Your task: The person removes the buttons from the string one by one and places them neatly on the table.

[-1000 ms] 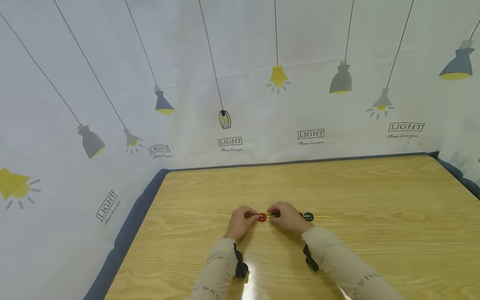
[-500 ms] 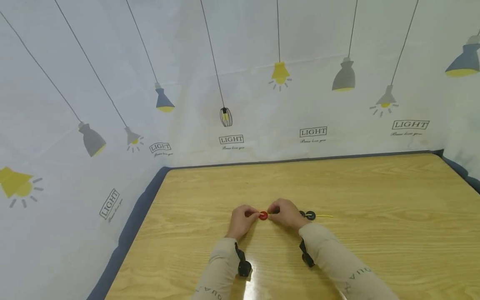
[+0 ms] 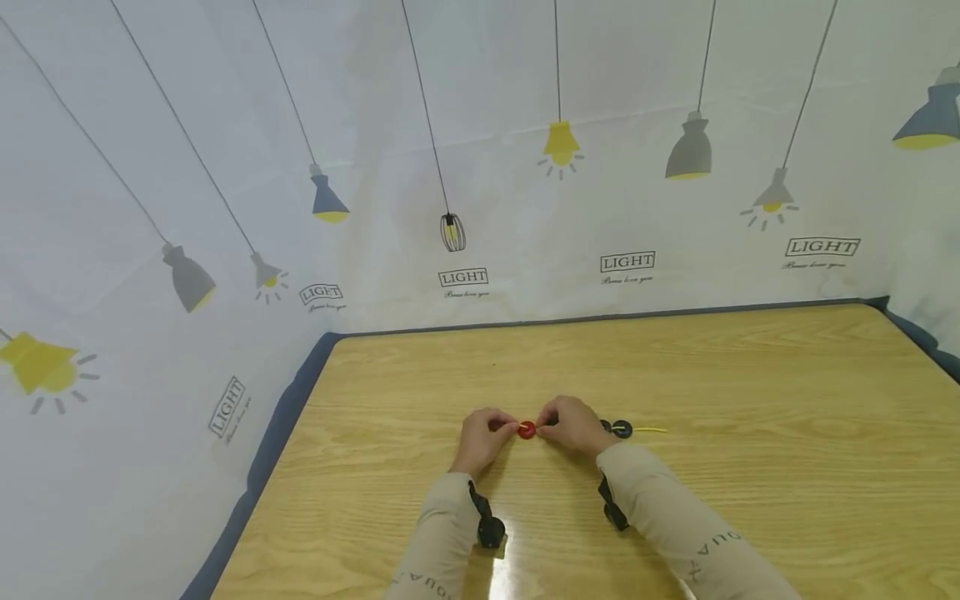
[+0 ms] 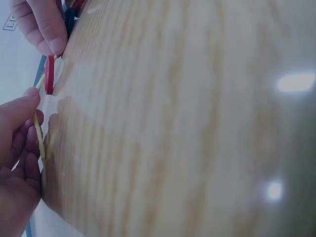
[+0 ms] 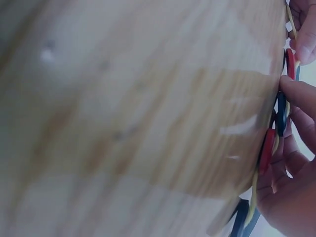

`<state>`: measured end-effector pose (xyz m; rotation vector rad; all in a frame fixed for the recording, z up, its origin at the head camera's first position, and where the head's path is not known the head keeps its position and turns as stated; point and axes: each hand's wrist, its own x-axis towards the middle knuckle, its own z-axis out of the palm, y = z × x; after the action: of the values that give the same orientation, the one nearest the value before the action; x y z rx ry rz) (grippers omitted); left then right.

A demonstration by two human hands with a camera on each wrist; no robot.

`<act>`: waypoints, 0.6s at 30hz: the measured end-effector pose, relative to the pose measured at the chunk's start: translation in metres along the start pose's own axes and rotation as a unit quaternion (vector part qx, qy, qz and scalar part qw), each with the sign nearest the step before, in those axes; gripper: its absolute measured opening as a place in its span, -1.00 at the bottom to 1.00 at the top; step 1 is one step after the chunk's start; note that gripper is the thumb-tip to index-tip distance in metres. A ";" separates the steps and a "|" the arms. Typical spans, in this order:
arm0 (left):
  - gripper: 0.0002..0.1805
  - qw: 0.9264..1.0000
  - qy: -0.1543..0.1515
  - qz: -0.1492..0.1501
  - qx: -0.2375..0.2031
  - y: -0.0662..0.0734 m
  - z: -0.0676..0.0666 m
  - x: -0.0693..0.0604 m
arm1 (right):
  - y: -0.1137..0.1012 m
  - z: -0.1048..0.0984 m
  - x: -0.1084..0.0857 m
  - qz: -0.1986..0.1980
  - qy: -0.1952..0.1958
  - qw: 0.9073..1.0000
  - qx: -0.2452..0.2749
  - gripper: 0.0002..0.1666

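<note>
Bench (image 3: pixel 390 392): wood-grained, beneath both hands.
Right hand (image 3: pixel 573 425): pinching yellow cord (image 3: pixel 651 430) just right of the red button (image 3: pixel 527 432).
Left hand (image 3: pixel 482 437): pinching cord left of it.
Dark buttons (image 3: pixel 622 429): threaded, farther right.
Threading: apparently done for these; remainder unclear.
Containers: none visible.

Pictured in yellow on the cord (image 3: pixel 651 430), red on one disc (image 3: pixel 528 433), near-black on another disc (image 3: pixel 625 430); in honey-brown wood grain on the desk (image 3: pixel 352 525); in dark-lettered beige on the sleeves (image 3: pixel 438 521); in lamp-printed white on the wall (image 3: pixel 525 217).
</note>
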<state>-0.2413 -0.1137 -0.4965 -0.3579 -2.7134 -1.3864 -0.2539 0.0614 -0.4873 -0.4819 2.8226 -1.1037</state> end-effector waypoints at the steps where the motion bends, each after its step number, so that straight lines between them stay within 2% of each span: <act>1: -0.91 1.000 0.001 -0.001 0.002 0.001 0.000 0.000 | 0.000 0.000 0.000 -0.001 -0.001 1.000 -0.003 -0.92; 5: -0.91 1.000 0.004 -0.006 0.007 0.003 0.001 -0.001 | 0.000 -0.001 0.000 -0.001 -0.007 1.000 -0.003 -0.90; 12: -0.90 0.999 0.028 -0.019 -0.004 0.006 0.004 -0.001 | 0.003 0.000 -0.002 -0.008 0.003 1.000 0.025 -0.92; 15: -0.89 0.999 0.027 -0.016 -0.005 0.006 0.004 -0.002 | 0.004 -0.002 -0.004 -0.021 0.015 0.999 0.037 -0.92; 18: -0.89 1.000 0.014 -0.009 0.003 0.005 0.003 -0.002 | 0.005 -0.004 -0.005 -0.038 0.019 0.998 0.049 -0.92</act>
<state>-0.2380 -0.1085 -0.4950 -0.3111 -2.7044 -1.3763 -0.2513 0.0691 -0.4884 -0.5691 2.7880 -1.2711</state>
